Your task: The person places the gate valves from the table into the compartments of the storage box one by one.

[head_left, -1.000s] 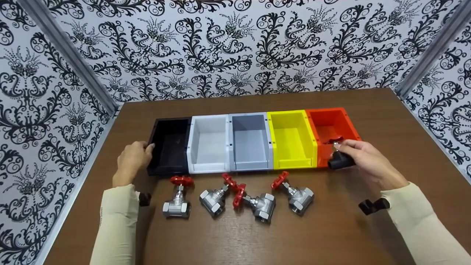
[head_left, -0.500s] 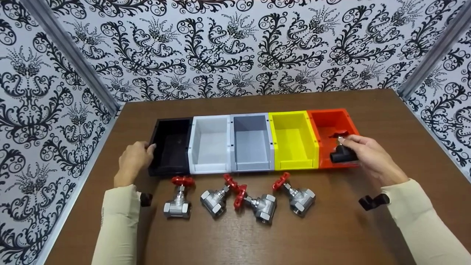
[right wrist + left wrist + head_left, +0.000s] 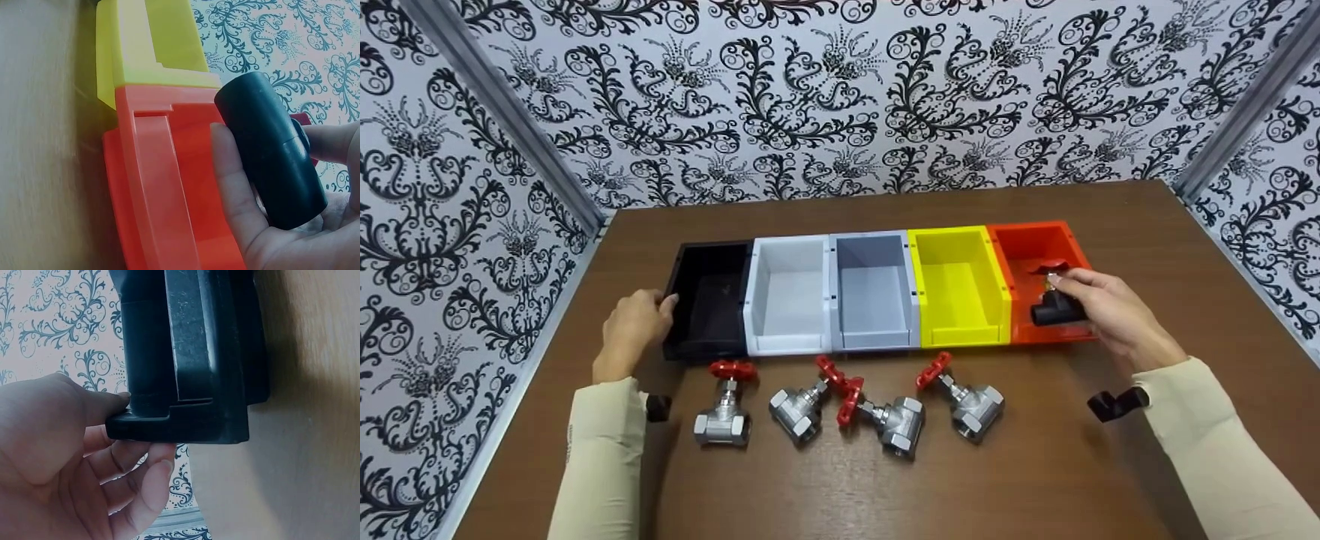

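My left hand point(image 3: 634, 330) pinches the side wall of the black bin point(image 3: 709, 352), thumb over the rim inside and fingers outside, as the left wrist view shows. In my right hand point(image 3: 1121, 319) is a valve with a black tube-like body point(image 3: 270, 152) and a red handle point(image 3: 1051, 267). Thumb and fingers grip it around its neck, above the red bin point(image 3: 1027, 244). Several steel valves with red handwheels lie in front of the bins: a left one point(image 3: 721, 424), two in the middle whose wheels nearly meet, and a right one point(image 3: 975, 409).
Between the black and red bins stand a white bin point(image 3: 791, 345), a grey bin point(image 3: 874, 337) and a yellow bin point(image 3: 964, 336), joined side by side in one row. They sit on a brown table point(image 3: 840, 495) with patterned walls point(image 3: 840, 97) behind and at both sides.
My right hand has carried the black valve a little forward, from the red bin's front edge to farther over it. My left hand stays at the black bin's wall.
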The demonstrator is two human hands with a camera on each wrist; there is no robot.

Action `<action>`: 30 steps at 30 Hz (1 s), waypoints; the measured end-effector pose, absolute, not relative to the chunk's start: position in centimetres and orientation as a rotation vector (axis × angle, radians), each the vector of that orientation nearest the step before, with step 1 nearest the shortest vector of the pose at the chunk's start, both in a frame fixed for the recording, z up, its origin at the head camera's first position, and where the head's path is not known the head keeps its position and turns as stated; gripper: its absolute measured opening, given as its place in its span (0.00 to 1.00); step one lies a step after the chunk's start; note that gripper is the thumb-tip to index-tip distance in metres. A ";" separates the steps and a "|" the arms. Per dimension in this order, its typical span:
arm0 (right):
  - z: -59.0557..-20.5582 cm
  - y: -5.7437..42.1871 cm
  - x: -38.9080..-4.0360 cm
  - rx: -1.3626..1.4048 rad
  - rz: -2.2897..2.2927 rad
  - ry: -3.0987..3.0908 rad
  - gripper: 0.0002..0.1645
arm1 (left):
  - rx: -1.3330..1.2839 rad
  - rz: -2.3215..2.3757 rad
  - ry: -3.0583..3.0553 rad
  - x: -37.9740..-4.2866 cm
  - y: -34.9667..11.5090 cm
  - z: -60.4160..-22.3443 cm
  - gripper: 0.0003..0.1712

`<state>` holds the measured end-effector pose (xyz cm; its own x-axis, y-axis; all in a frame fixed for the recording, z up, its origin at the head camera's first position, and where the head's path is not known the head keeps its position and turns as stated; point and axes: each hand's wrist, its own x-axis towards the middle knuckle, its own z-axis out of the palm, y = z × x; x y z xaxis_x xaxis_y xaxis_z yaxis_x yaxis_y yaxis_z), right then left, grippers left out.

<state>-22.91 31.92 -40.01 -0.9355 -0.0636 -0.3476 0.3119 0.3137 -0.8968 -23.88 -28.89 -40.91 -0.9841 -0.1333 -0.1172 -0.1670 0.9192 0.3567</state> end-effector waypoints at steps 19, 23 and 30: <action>-40.7 31.6 -23.9 0.227 -1.693 2.276 0.39 | -0.272 0.579 2.968 -24.0 -28.8 -40.9 0.27; -40.7 31.5 -24.3 0.235 -1.711 2.253 0.39 | -0.275 0.584 2.987 -23.9 -28.8 -41.0 0.26; -41.2 31.7 -25.0 0.205 -1.722 2.277 0.31 | -0.268 0.605 3.018 -23.8 -28.7 -41.1 0.25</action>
